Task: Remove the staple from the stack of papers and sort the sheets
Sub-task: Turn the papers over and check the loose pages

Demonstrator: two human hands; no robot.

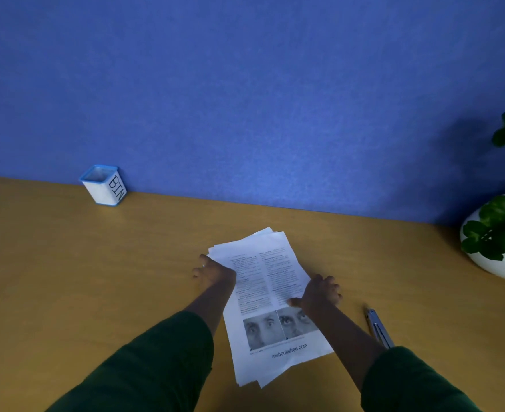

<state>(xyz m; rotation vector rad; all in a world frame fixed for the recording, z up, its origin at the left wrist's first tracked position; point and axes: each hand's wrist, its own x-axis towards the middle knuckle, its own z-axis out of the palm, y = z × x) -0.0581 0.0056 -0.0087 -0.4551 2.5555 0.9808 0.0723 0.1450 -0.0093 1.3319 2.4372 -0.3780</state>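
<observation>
Both hands bracket a fanned stack of papers on the wooden surface. The left hand lies at the stack's far left corner, fingers spread and fairly straight against the edges, apparently to square the loose sheets; whether it pinches any cannot be told. The right hand sits at the opposite edge, thumb pressed on the top sheet and fingers curled over the side, seemingly gripping the pages to steady them. The printed top sheet, with columns of text and photographs of eyes, lies between the two. Just right of the right forearm rests a slim metal tool, probably the staple remover, partly hidden by the green sleeve. Well beyond the left hand, a small white cup marked BIN stands against the blue partition. A potted plant is cut off far right. No staple is discernible.
</observation>
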